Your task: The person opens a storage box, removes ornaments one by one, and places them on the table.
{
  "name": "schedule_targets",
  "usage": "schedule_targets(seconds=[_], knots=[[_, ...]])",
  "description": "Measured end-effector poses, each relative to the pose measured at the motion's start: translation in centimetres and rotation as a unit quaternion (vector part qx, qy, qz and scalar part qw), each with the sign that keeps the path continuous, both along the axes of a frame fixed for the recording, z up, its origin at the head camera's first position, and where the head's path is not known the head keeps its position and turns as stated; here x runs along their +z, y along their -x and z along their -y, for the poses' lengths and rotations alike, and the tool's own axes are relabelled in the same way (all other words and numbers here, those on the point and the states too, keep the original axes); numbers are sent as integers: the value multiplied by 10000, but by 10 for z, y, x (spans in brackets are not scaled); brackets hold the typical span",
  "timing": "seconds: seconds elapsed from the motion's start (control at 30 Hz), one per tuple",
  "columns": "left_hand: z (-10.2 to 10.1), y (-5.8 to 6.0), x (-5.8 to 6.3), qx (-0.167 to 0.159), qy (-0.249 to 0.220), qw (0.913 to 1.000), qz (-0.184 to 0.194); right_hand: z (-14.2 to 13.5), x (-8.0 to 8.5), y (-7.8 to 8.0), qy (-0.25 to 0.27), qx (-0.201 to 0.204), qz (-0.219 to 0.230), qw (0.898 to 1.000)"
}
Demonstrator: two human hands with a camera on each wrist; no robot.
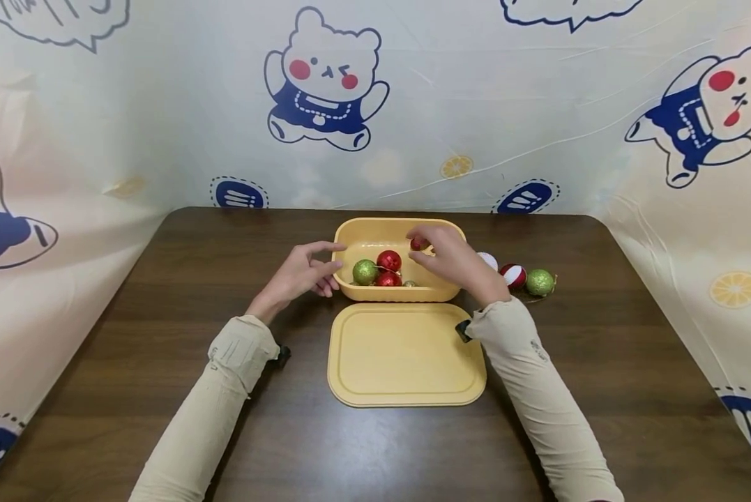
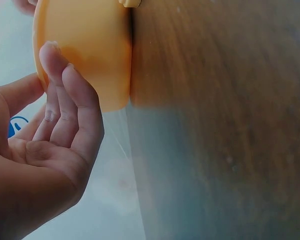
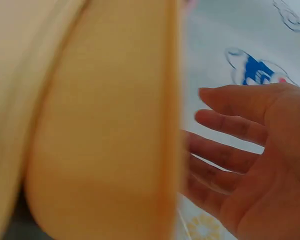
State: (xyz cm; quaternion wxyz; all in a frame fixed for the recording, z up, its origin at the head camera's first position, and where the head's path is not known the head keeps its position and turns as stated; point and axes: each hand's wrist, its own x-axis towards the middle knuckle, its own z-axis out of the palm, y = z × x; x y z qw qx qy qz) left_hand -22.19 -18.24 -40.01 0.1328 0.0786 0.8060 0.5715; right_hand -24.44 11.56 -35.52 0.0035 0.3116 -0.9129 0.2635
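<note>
A yellow box (image 1: 388,293) stands at the back middle of the table. Inside it lie a green glitter bauble (image 1: 365,272), two red baubles (image 1: 389,261) and a small pale gold piece (image 1: 409,284). My left hand (image 1: 300,273) holds the box's left rim, with some fingers against the outer wall (image 2: 97,55). Over the right part of the box is my right hand (image 1: 447,254), its fingers apart. A small red bauble (image 1: 418,243) shows between its fingertips in the head view; the right wrist view shows nothing held there.
A matching yellow lid (image 1: 406,355) lies flat in front of the box. To the right are a white ball (image 1: 488,261), a red-and-white ball (image 1: 513,275) and a green glitter bauble (image 1: 540,282). A printed cloth (image 1: 413,104) hangs behind the table.
</note>
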Motion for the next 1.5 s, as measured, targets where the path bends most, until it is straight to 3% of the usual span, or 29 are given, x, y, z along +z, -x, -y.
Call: schedule_targets(seconds=[0.27, 0.53, 1.07, 1.27, 1.5], knots=[[3, -2, -1, 22, -33, 10000, -14, 22, -23, 3, 39, 157, 625, 9979], [2, -1, 5, -16, -35, 10000, -46, 25, -34, 7, 26, 619, 601, 9963], [-2, -1, 1, 26, -87, 10000, 35, 19, -43, 7, 397, 330, 1038, 9933], [-2, -1, 2, 18, -53, 10000, 48, 19, -42, 5, -28, 443, 1145, 9924], [-2, -1, 3, -3, -48, 10000, 35, 20, -43, 8, 220, 445, 986, 9939]])
